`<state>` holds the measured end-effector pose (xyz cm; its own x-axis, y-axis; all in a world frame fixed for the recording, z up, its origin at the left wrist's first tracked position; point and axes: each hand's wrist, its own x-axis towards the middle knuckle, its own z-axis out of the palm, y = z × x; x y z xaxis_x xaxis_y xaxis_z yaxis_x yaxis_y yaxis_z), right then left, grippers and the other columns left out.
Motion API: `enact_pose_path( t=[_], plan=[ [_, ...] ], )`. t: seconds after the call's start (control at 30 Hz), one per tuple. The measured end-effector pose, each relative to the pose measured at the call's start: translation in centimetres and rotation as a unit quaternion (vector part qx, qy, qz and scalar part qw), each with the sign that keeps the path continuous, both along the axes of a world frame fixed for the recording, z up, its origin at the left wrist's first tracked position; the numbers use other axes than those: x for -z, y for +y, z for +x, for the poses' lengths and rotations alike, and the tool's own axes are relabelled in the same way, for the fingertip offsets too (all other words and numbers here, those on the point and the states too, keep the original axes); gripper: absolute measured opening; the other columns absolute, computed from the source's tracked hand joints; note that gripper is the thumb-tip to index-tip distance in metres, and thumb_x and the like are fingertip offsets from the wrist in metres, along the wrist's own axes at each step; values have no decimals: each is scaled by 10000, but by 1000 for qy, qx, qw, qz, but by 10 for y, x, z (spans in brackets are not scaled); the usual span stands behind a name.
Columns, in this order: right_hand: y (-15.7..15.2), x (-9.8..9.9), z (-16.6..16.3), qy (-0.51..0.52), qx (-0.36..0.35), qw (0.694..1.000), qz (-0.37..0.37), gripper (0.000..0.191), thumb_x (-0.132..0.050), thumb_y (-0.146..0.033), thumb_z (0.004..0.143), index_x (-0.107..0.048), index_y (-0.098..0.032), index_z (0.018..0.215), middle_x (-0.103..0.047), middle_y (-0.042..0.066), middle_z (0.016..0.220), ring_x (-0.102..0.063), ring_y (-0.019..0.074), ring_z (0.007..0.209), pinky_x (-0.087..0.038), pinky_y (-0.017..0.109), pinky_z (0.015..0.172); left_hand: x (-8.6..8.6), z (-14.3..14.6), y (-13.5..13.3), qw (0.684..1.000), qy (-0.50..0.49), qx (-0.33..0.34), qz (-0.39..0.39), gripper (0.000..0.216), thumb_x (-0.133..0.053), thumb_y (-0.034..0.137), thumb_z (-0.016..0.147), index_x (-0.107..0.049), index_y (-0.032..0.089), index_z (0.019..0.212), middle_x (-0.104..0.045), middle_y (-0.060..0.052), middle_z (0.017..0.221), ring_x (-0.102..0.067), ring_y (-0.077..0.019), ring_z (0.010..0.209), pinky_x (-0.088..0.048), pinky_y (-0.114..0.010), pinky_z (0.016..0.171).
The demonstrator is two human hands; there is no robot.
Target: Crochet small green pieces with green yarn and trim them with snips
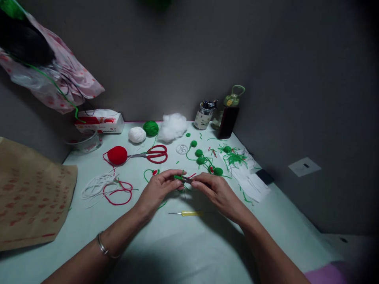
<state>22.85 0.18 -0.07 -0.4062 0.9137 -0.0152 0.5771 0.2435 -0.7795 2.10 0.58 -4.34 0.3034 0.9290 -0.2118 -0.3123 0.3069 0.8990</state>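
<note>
My left hand [161,187] pinches a small green crocheted piece [178,178] above the pale table [183,244]. My right hand [214,188] is closed on a thin dark tool [187,180] whose tip meets the green piece. Both hands meet over the table's middle. A yellow-handled crochet hook [189,213] lies on the table just below them. Several small green crocheted balls [201,159] with yarn tails lie just beyond my hands.
Red-handled scissors [155,154], a red yarn ball [117,155], a white ball [136,134], a green ball [151,127] and white stuffing [173,126] lie farther back. A jar [203,115] and bottle [229,114] stand by the wall. A brown paper bag [29,193] lies left.
</note>
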Motion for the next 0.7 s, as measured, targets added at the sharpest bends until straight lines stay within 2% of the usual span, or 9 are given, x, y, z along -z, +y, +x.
enact_pose_path(
  t=[0.2,0.3,0.37,0.5,0.6,0.7],
  plan=[
    [0,7,-3,33,17,999,-11,310,-527,-416,993,-724,-199,890,-700,27,845,-591,175,773,-413,272,698,-2,2,-2,1000,-15,6,-13,287,-800,258,795,-767,205,1075,-767,-46,934,-690,-160,811,-510,-305,856],
    [0,9,-6,51,31,998,-16,340,-537,-446,981,-715,-194,837,-650,6,752,-539,157,704,-382,262,644,-4,3,-3,1000,-23,10,-17,286,-784,259,808,-765,197,1087,-750,-41,900,-686,-162,816,-513,-305,862],
    [0,8,-7,66,38,997,-21,367,-530,-455,980,-699,-186,797,-600,-6,697,-495,144,666,-360,259,617,-6,4,-3,999,-26,14,-18,291,-780,259,811,-765,188,1094,-734,-38,871,-683,-164,817,-516,-303,863],
    [4,0,5,78,42,995,-38,346,-528,-462,981,-677,-184,836,-580,-7,731,-489,140,691,-360,256,623,-11,0,0,1000,-23,11,-16,308,-792,248,801,-753,174,1098,-703,-21,839,-682,-148,788,-529,-269,811],
    [9,-4,25,32,-6,998,-50,387,-505,-512,985,-679,-192,856,-583,-5,739,-487,137,676,-353,257,605,-18,-11,8,1000,-15,-17,-4,267,-793,240,801,-739,158,1049,-669,6,787,-660,-120,725,-531,-229,737],
    [12,-1,37,-67,-76,993,-53,370,-533,-507,977,-715,-207,861,-653,5,764,-552,147,691,-379,259,618,-25,-23,15,998,-7,-63,18,234,-795,235,796,-712,162,1003,-658,26,760,-631,-97,679,-523,-200,696]
  ],
)
